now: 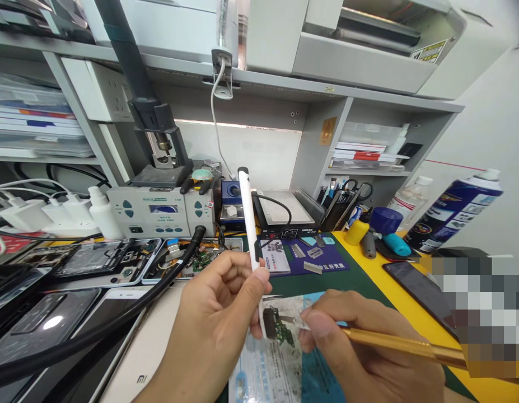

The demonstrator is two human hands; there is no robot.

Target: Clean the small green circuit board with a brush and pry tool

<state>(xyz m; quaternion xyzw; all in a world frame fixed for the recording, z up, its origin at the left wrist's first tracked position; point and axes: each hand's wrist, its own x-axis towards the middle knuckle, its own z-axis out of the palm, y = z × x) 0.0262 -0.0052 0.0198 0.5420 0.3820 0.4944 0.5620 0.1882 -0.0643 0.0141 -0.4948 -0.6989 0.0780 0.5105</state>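
Jagged green board point(286, 332) beside white stick point(249, 224) in grasp of left fingers point(251, 290), golden tool point(393, 342) in right fingers point(322, 324)

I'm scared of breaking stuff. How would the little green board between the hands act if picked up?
The green board looks smaller than the left hand, so it's probably light. It juts out without visibly sagging, so it's likely stiff. Its jagged outline has narrow bits that might snap.

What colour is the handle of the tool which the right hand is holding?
The tool handle is gold; it shows best in the head view.
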